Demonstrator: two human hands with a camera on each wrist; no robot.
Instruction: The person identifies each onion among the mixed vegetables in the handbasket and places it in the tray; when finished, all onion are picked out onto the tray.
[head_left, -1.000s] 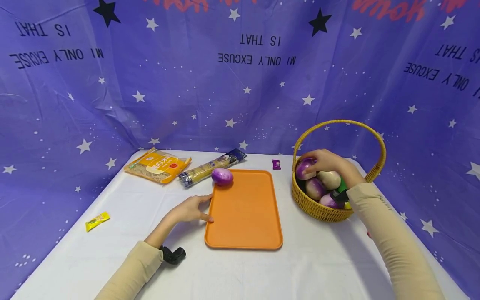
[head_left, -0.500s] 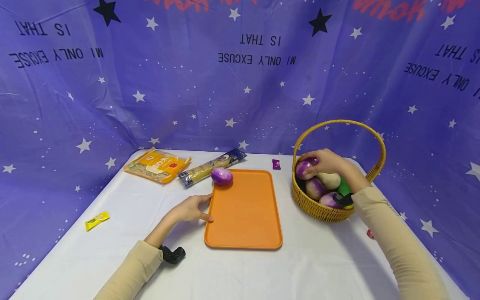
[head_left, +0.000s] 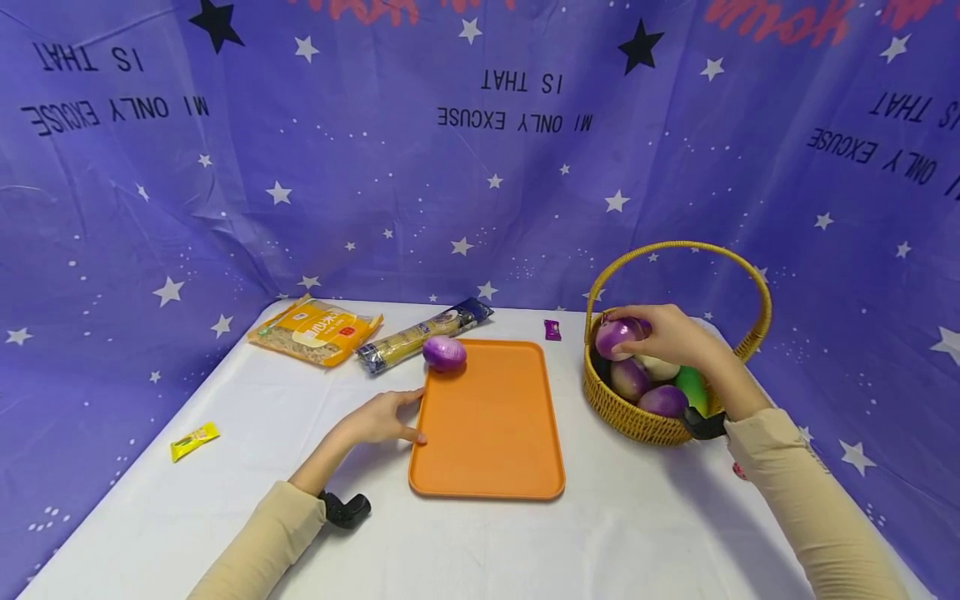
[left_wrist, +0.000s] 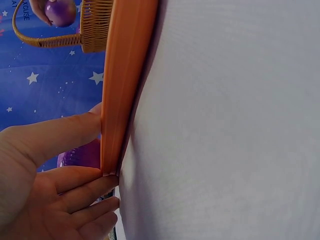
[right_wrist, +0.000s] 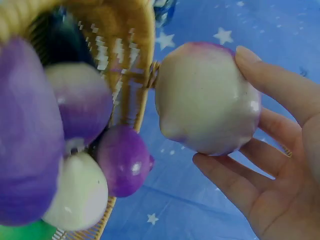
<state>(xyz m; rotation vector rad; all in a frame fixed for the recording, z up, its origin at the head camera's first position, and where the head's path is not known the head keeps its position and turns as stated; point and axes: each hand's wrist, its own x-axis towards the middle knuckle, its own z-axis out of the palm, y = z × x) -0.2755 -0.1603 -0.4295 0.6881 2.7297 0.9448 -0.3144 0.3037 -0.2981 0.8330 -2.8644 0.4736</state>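
Observation:
My right hand (head_left: 663, 333) holds a purple-and-white turnip (head_left: 618, 337) at the back left of the wicker basket (head_left: 633, 421). In the right wrist view, thumb and fingers grip the turnip (right_wrist: 207, 97), its pale side facing the camera. Several other pieces lie in the basket, among them a purple one (head_left: 663, 401), a white one (head_left: 658, 367) and a green one (head_left: 692, 385). My left hand (head_left: 380, 418) holds the left edge of the orange tray (head_left: 491, 433), thumb over the rim (left_wrist: 122, 95). A purple onion (head_left: 445, 354) sits at the tray's far-left corner.
Behind the tray lie a noodle packet (head_left: 420, 333) and an orange grain bag (head_left: 318, 331). A yellow-wrapped sweet (head_left: 195, 441) is at far left, a purple-wrapped one (head_left: 552, 330) at the back. The basket's tall handle (head_left: 678, 244) arches over its contents.
My right hand has shifted slightly to the right and lifted a little, with the turnip in its grip. The left hand, tray and onion have stayed in place.

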